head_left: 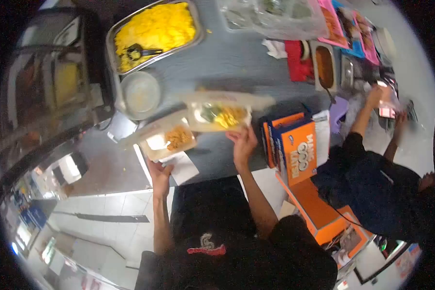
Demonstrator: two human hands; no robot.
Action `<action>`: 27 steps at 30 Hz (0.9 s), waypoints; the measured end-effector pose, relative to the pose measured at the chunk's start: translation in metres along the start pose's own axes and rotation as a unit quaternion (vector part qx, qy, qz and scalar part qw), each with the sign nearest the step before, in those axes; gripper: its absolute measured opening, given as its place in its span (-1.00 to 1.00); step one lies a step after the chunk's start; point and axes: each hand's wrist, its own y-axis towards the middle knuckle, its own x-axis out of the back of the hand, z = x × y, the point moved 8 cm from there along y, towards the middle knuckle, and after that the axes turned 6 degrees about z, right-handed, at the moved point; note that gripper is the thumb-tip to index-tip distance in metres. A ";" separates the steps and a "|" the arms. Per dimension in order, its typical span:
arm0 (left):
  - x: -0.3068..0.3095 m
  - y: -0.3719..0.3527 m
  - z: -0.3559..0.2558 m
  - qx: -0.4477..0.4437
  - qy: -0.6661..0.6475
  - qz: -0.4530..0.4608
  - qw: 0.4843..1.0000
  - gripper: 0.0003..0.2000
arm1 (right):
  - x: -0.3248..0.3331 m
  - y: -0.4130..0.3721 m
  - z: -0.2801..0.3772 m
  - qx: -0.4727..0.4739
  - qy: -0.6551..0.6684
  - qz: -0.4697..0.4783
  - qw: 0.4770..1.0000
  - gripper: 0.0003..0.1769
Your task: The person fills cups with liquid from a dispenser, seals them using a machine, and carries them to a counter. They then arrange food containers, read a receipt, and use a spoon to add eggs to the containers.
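Note:
My left hand is closed on the near edge of an opened takeaway box with crumbly brown food inside. My right hand grips the near side of a second opened takeaway box, which holds yellow food, something green and some brown food. Both boxes are side by side over the grey table, slightly blurred, with their lids folded back. A white sheet lies beside my left hand.
Beyond the boxes are a metal tray of yellow food with a black-handled utensil and a pale round bowl. Orange-and-blue printed cartons stand at right. A co-worker handles something past a sauce container.

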 end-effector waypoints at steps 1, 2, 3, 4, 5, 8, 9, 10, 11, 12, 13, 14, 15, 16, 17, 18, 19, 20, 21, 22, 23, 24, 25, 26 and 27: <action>-0.009 0.009 -0.006 -0.025 0.001 0.013 1.000 -0.10 | -0.008 0.009 0.009 -0.008 -0.004 0.021 1.000 -0.53; -0.017 0.015 -0.010 -0.018 -0.021 0.012 1.000 -0.10 | -0.013 0.013 0.021 0.010 -0.005 0.027 1.000 -0.52; -0.023 0.018 -0.014 -0.013 -0.042 0.010 0.999 -0.10 | -0.018 0.015 0.032 0.028 -0.006 0.036 0.999 -0.51; -0.023 0.019 -0.015 -0.024 -0.014 0.001 1.000 -0.09 | -0.020 0.015 0.042 0.047 -0.005 0.045 0.998 -0.50; -0.024 0.020 -0.014 -0.040 0.012 -0.008 0.999 -0.08 | -0.016 0.011 0.043 0.044 -0.070 0.058 0.995 -0.51; -0.025 0.005 -0.012 -0.055 0.068 -0.015 0.996 -0.01 | -0.007 -0.031 0.079 0.127 -0.256 0.101 0.953 -0.55; -0.017 0.000 -0.002 -0.059 0.066 -0.019 0.996 0.01 | -0.009 -0.058 0.125 0.214 -0.313 0.119 0.918 -0.59; -0.018 -0.011 -0.003 -0.028 0.069 -0.021 0.997 -0.01 | -0.008 -0.076 0.164 0.293 -0.367 0.138 0.872 -0.63; -0.023 -0.017 -0.005 -0.044 0.089 -0.003 0.995 -0.04 | 0.018 -0.080 0.194 0.352 -0.305 0.145 0.873 -0.70; -0.026 -0.024 -0.006 -0.057 0.110 0.015 0.992 -0.06 | 0.046 -0.083 0.228 0.407 -0.240 0.151 0.868 -0.77; -0.031 -0.029 -0.008 -0.071 0.130 0.034 0.988 -0.09 | 0.089 -0.069 0.254 0.370 -0.258 -0.027 0.892 -0.82; -0.040 -0.029 -0.009 -0.082 0.142 0.039 0.986 -0.12 | 0.105 -0.042 0.290 0.306 -0.332 -0.076 0.889 -0.80; -0.052 -0.029 -0.010 -0.092 0.153 0.045 0.983 -0.16 | 0.120 -0.016 0.325 0.235 -0.407 -0.115 0.875 -0.76; -0.065 -0.031 -0.010 -0.100 0.161 0.047 0.981 -0.19 | 0.135 0.015 0.334 0.222 -0.572 -0.087 0.785 -0.69; -0.071 -0.031 -0.010 -0.107 0.171 0.048 0.978 -0.23 | 0.151 0.053 0.328 0.194 -0.627 -0.048 0.753 -0.66; -0.068 -0.022 0.003 -0.099 0.228 0.050 0.967 -0.30 | 0.166 0.093 0.315 0.166 -0.678 -0.010 0.716 -0.62; -0.070 -0.015 0.004 -0.121 0.275 0.069 0.951 -0.33 | 0.181 0.132 0.297 0.110 -0.719 0.042 0.685 -0.62; -0.073 -0.007 0.005 -0.141 0.320 0.085 0.933 -0.37 | 0.193 0.165 0.278 0.054 -0.755 0.096 0.646 -0.62; -0.076 0.001 0.004 -0.164 0.363 0.096 0.912 -0.40 | 0.199 0.190 0.264 0.023 -0.789 0.177 0.587 -0.63; -0.084 -0.003 -0.011 -0.284 0.481 0.070 0.826 -0.41 | 0.206 0.212 0.249 -0.007 -0.815 0.257 0.519 -0.63; -0.082 -0.003 -0.016 -0.292 0.486 0.060 0.821 -0.39 | 0.214 0.216 0.242 -0.037 -0.811 0.284 0.509 -0.63; -0.080 -0.003 -0.023 -0.300 0.492 0.055 0.816 -0.37 | 0.218 0.218 0.237 -0.068 -0.806 0.311 0.499 -0.63; -0.078 -0.005 -0.026 -0.310 0.495 0.049 0.810 -0.35 | 0.230 0.215 0.239 -0.097 -0.780 0.283 0.550 -0.62; -0.069 -0.003 -0.020 -0.291 0.484 0.043 0.824 -0.29 | 0.237 0.210 0.245 -0.124 -0.750 0.252 0.599 -0.61; -0.063 -0.005 -0.017 -0.275 0.500 0.023 0.821 -0.27 | 0.235 0.208 0.246 -0.082 -0.750 0.260 0.602 -0.62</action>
